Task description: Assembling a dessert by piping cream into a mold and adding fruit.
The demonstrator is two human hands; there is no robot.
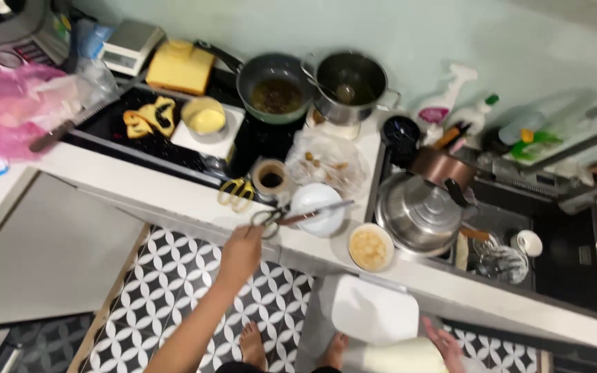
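Cluttered kitchen worktop [174,197] over patterned floor tiles [174,276], left hand [241,252] fingers closed round metal scissors [291,215], right hand [443,343] open under a white tub [374,311].

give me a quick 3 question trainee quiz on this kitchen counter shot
1. True or false: the left hand is at the handles of the scissors.
2. Where do the scissor blades rest? A) across the white bowl B) inside the green pan C) on the floor
3. What does the right hand touch?

Key:
1. True.
2. A.
3. A pale roll low in the view, below the white board; what the roll is made of is unclear.
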